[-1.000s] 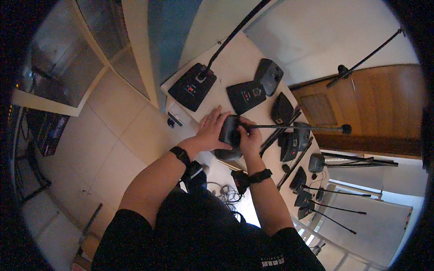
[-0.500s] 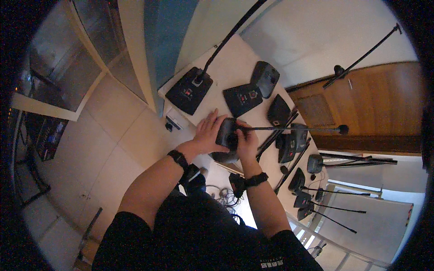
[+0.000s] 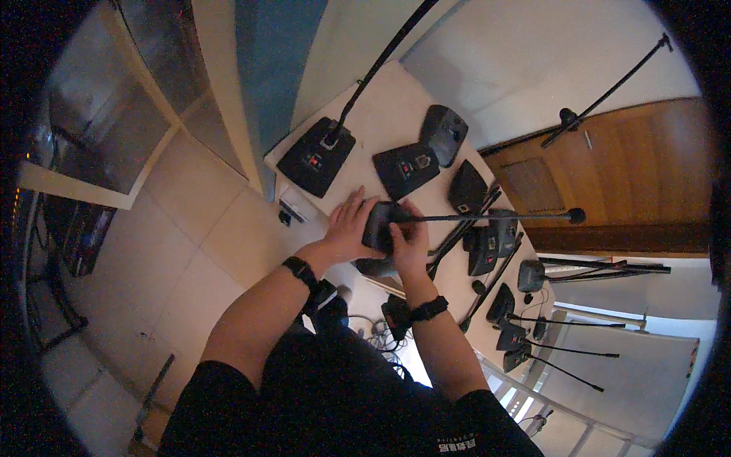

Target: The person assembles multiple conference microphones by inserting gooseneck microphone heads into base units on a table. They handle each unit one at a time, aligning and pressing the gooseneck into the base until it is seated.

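Note:
Between my two hands is a black desktop gooseneck microphone (image 3: pixel 379 226), held by its base above the near edge of the table. Its thin stem points to the right and ends in a round dark head. My left hand (image 3: pixel 350 231) spreads over the left side of the base, with the thumb at its near edge. On the other side, my right hand (image 3: pixel 412 245) grips the base beside the foot of the stem, thumb on top and fingers partly hidden behind. Another dark rounded base (image 3: pixel 375 266) shows just below them.
The pale table (image 3: pixel 381 99) bears a microphone unit with a stem (image 3: pixel 316 156), stemless bases (image 3: pixel 406 169), a grey-black base (image 3: pixel 487 247) and loose stems (image 3: pixel 499 278). Smaller microphones (image 3: pixel 512 335) stand at the right. Cables (image 3: pixel 378 335) lie below; a wooden door (image 3: pixel 609 171) is beyond.
My right thumb has shifted left from the foot of the stem onto the base. My left hand stays almost where it was, still on the base.

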A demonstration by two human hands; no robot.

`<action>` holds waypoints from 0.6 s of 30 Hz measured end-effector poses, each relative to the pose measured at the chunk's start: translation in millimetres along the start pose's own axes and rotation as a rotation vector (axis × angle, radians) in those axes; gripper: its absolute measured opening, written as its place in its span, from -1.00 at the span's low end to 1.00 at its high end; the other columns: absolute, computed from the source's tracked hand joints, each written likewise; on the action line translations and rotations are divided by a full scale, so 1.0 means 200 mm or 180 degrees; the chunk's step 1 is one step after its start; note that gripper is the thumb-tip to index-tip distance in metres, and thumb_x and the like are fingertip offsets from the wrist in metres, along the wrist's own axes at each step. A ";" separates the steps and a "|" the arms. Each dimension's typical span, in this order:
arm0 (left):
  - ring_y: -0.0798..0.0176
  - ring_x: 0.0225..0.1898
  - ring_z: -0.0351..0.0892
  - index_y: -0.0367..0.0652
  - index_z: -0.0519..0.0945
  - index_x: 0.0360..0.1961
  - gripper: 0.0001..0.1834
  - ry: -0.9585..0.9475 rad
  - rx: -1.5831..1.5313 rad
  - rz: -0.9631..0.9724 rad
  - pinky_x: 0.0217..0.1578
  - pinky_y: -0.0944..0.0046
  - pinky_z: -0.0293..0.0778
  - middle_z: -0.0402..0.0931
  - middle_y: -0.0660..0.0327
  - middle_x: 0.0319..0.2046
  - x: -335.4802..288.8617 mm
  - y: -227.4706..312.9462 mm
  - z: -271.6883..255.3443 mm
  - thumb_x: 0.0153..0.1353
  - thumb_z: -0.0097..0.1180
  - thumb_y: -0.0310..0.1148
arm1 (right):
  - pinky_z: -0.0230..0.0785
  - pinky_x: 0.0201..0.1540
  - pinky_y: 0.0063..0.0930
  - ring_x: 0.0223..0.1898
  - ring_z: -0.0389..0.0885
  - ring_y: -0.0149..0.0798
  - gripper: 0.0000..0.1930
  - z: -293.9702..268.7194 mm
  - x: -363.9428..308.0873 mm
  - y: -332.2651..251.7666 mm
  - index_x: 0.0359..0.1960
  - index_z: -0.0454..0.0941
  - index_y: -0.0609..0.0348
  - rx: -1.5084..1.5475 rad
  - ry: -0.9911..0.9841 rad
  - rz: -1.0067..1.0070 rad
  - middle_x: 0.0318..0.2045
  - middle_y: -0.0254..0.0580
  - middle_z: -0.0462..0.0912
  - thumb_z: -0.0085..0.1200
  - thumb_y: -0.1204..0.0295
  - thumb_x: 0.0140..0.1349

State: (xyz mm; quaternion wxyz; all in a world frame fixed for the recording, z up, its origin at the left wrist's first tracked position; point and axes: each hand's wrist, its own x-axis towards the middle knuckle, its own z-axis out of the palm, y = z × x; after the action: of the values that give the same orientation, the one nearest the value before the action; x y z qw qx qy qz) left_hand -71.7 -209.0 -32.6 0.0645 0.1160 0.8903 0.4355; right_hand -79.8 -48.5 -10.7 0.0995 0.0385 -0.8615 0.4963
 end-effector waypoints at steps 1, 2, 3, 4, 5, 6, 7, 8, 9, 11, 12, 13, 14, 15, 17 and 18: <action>-0.09 0.37 -0.25 0.05 -0.06 0.33 0.25 0.0030 -0.0003 0.0023 0.28 -0.10 -0.24 -0.24 -0.06 0.34 0.00 0.00 0.00 -0.37 0.43 0.09 | 0.43 -0.22 -0.52 -0.30 0.54 -0.35 -0.62 0.00 0.01 0.01 -0.07 0.40 0.26 -0.0088 -0.0073 -0.0058 -0.25 -0.15 0.53 0.18 0.63 0.03; -0.09 0.37 -0.25 0.06 -0.06 0.33 0.25 -0.0003 0.0012 0.0005 0.28 -0.10 -0.24 -0.24 -0.07 0.34 0.00 -0.01 0.01 -0.37 0.43 0.09 | 0.43 -0.24 -0.52 -0.30 0.54 -0.36 -0.63 0.01 0.01 0.02 -0.10 0.41 0.26 -0.0041 -0.0068 0.0118 -0.25 -0.16 0.54 0.19 0.63 0.03; -0.09 0.38 -0.25 0.06 -0.06 0.33 0.25 0.0040 -0.0011 0.0026 0.28 -0.10 -0.24 -0.24 -0.06 0.34 0.00 -0.01 0.01 -0.37 0.43 0.09 | 0.43 -0.19 -0.47 -0.27 0.55 -0.29 -0.66 0.01 0.01 0.02 -0.13 0.42 0.26 -0.0055 -0.0065 0.0102 -0.27 -0.11 0.55 0.19 0.61 0.02; -0.09 0.38 -0.26 0.07 -0.06 0.33 0.25 0.0025 -0.0018 0.0012 0.28 -0.09 -0.24 -0.24 -0.06 0.34 0.00 -0.01 0.02 -0.37 0.44 0.08 | 0.42 -0.14 -0.41 -0.24 0.55 -0.23 -0.68 0.02 0.02 0.03 -0.17 0.42 0.26 0.0061 0.0018 0.0316 -0.28 -0.07 0.56 0.20 0.59 0.02; -0.09 0.38 -0.26 0.07 -0.06 0.33 0.25 0.0017 -0.0023 0.0008 0.28 -0.09 -0.24 -0.24 -0.06 0.34 0.00 -0.02 0.02 -0.37 0.44 0.08 | 0.41 -0.09 -0.35 -0.20 0.56 -0.16 -0.71 0.02 0.02 0.03 -0.21 0.43 0.26 0.0262 0.0067 0.0611 -0.29 -0.03 0.57 0.20 0.57 0.01; -0.09 0.38 -0.27 0.07 -0.06 0.33 0.25 0.0015 -0.0037 0.0011 0.28 -0.09 -0.24 -0.25 -0.06 0.34 0.00 -0.02 0.02 -0.37 0.44 0.08 | 0.41 -0.10 -0.36 -0.21 0.57 -0.17 -0.72 0.02 0.03 0.03 -0.23 0.43 0.26 -0.0021 0.0085 0.0618 -0.31 -0.04 0.58 0.22 0.56 0.00; -0.09 0.38 -0.27 0.07 -0.05 0.33 0.25 0.0028 -0.0050 0.0015 0.28 -0.09 -0.24 -0.25 -0.06 0.35 0.00 -0.02 0.03 -0.37 0.44 0.08 | 0.41 -0.10 -0.37 -0.22 0.57 -0.17 -0.72 0.01 0.03 0.02 -0.26 0.43 0.26 -0.0219 0.0060 0.0703 -0.33 -0.04 0.58 0.23 0.54 0.00; -0.09 0.38 -0.28 0.07 -0.05 0.33 0.24 -0.0001 -0.0050 -0.0017 0.28 -0.09 -0.24 -0.25 -0.06 0.35 0.00 -0.02 0.03 -0.37 0.43 0.08 | 0.42 -0.11 -0.38 -0.22 0.57 -0.18 -0.72 0.00 0.04 0.01 -0.28 0.43 0.26 -0.0417 0.0031 0.0786 -0.34 -0.05 0.58 0.24 0.52 -0.01; -0.09 0.38 -0.28 0.07 -0.05 0.33 0.24 0.0021 -0.0049 -0.0002 0.28 -0.09 -0.24 -0.25 -0.06 0.35 0.00 -0.02 0.03 -0.36 0.43 0.09 | 0.42 -0.12 -0.38 -0.24 0.58 -0.17 -0.71 0.00 0.05 0.00 -0.27 0.43 0.26 -0.0379 -0.0029 0.0825 -0.36 -0.05 0.59 0.25 0.51 -0.02; -0.08 0.39 -0.29 0.07 -0.04 0.33 0.22 -0.0015 -0.0004 -0.0041 0.28 -0.09 -0.23 -0.26 -0.06 0.35 0.01 -0.03 0.03 -0.34 0.41 0.09 | 0.43 -0.14 -0.40 -0.27 0.59 -0.15 -0.68 -0.01 0.06 -0.03 -0.24 0.44 0.26 -0.0259 -0.0108 0.0892 -0.39 -0.06 0.59 0.27 0.48 -0.03; -0.08 0.39 -0.30 0.08 -0.04 0.33 0.19 -0.0083 -0.0047 -0.0062 0.28 -0.09 -0.24 -0.26 -0.06 0.35 0.02 -0.03 0.03 -0.31 0.39 0.10 | 0.43 -0.15 -0.39 -0.28 0.60 -0.14 -0.68 -0.02 0.06 -0.04 -0.24 0.44 0.26 0.0050 -0.0083 0.0798 -0.40 -0.06 0.60 0.27 0.48 -0.02; -0.07 0.39 -0.30 0.08 -0.03 0.33 0.17 -0.0149 -0.0089 -0.0082 0.28 -0.09 -0.24 -0.26 -0.06 0.35 0.03 -0.04 0.02 -0.28 0.37 0.11 | 0.43 -0.17 -0.39 -0.30 0.60 -0.13 -0.68 -0.02 0.07 -0.04 -0.23 0.45 0.25 0.0389 -0.0021 0.0698 -0.41 -0.06 0.60 0.26 0.47 -0.02; -0.07 0.39 -0.30 0.09 -0.03 0.33 0.14 -0.0237 -0.0102 -0.0128 0.28 -0.10 -0.24 -0.26 -0.06 0.35 0.04 -0.05 0.02 -0.25 0.35 0.12 | 0.44 -0.18 -0.39 -0.31 0.60 -0.11 -0.68 -0.02 0.07 -0.04 -0.23 0.45 0.25 0.0835 -0.0121 0.0549 -0.42 -0.05 0.60 0.26 0.46 -0.01; -0.07 0.39 -0.31 0.10 -0.03 0.33 0.11 -0.0255 -0.0212 -0.0110 0.28 -0.09 -0.25 -0.26 -0.07 0.35 0.05 -0.06 0.01 -0.22 0.32 0.12 | 0.43 -0.19 -0.43 -0.33 0.59 -0.20 -0.71 -0.02 0.07 -0.04 -0.23 0.46 0.26 0.0528 -0.0086 0.0526 -0.39 -0.10 0.60 0.23 0.52 0.01; -0.06 0.39 -0.32 0.11 -0.03 0.33 0.05 -0.0468 -0.0373 -0.0220 0.28 -0.09 -0.26 -0.28 -0.07 0.35 0.07 -0.08 0.01 -0.14 0.27 0.11 | 0.43 -0.22 -0.53 -0.35 0.55 -0.37 -0.76 -0.02 0.06 -0.03 -0.23 0.47 0.28 0.0106 -0.0262 0.0687 -0.32 -0.18 0.60 0.18 0.64 0.04; -0.06 0.39 -0.32 0.12 -0.03 0.33 0.03 -0.0443 -0.0451 -0.0164 0.28 -0.09 -0.26 -0.28 -0.07 0.35 0.07 -0.09 0.01 -0.11 0.25 0.11 | 0.43 -0.22 -0.53 -0.34 0.55 -0.37 -0.77 -0.01 0.06 -0.02 -0.25 0.46 0.28 -0.0016 -0.0240 0.0492 -0.32 -0.17 0.60 0.19 0.63 0.04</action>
State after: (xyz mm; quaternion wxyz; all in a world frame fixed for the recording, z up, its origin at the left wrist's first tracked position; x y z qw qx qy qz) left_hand -88.3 -215.4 -48.2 0.1453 0.1182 0.8533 0.4865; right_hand -89.5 -47.9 -3.7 0.0285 -0.0097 -0.8663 0.4986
